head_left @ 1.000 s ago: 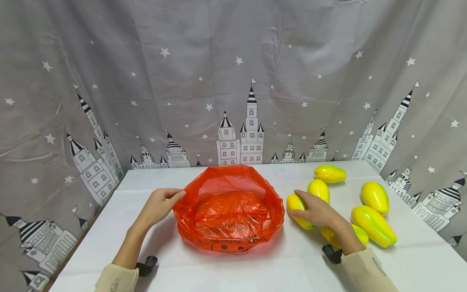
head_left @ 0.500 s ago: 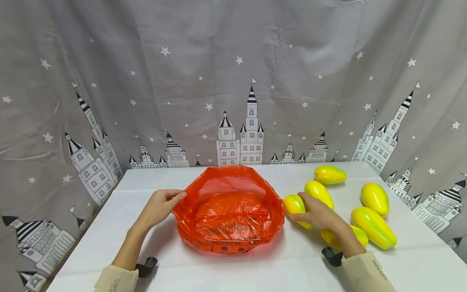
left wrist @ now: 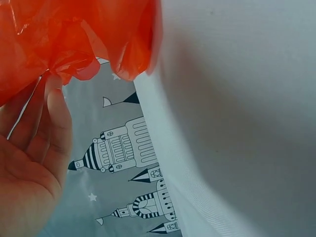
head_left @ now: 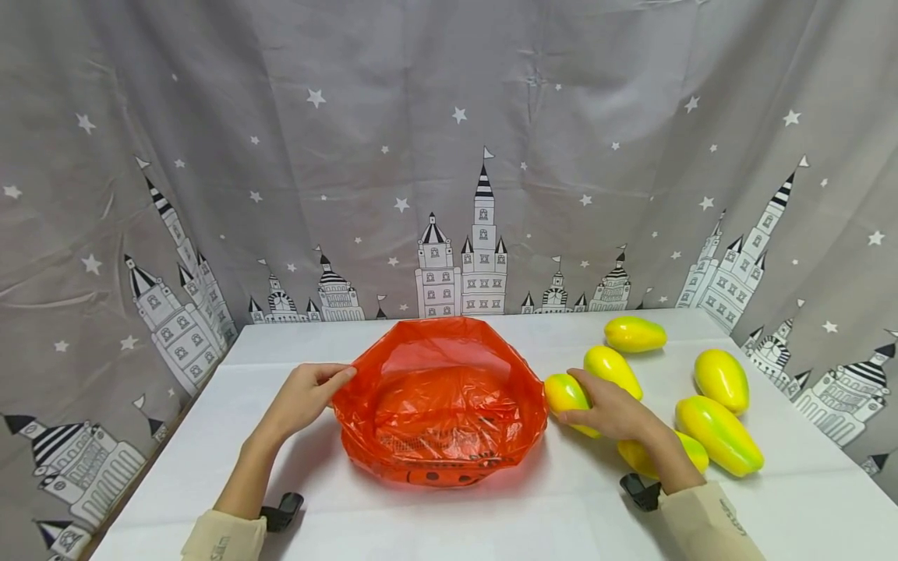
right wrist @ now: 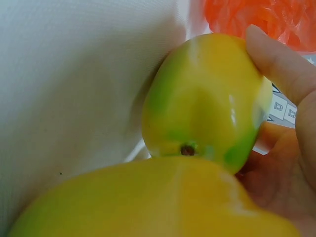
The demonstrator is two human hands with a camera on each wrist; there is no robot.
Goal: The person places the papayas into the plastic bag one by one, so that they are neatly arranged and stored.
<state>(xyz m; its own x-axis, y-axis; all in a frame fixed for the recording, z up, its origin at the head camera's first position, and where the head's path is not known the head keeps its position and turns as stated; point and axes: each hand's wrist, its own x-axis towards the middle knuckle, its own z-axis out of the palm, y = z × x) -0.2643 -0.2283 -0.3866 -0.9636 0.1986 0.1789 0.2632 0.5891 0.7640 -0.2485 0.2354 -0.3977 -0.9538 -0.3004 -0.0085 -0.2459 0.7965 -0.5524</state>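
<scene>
A red plastic bag lies on the white table with its mouth spread wide. My left hand pinches the left side of the bag's rim between thumb and fingers; the left wrist view shows the gathered plastic at the fingertips. To the right of the bag, my right hand grips a yellow-green papaya that is right at the bag's edge. In the right wrist view the thumb lies along one side of this papaya, its stem end facing the camera. A second papaya fills the foreground there.
Behind the right hand lies one papaya, with another farther back. Two more papayas, a rear one and a front one, rest at the right. Another papaya is partly hidden under the right forearm. A grey castle-print curtain hangs behind.
My right hand and its papaya have shifted slightly left, toward the bag. The papaya behind that hand has turned and moved a little. My left hand keeps its place on the rim.
</scene>
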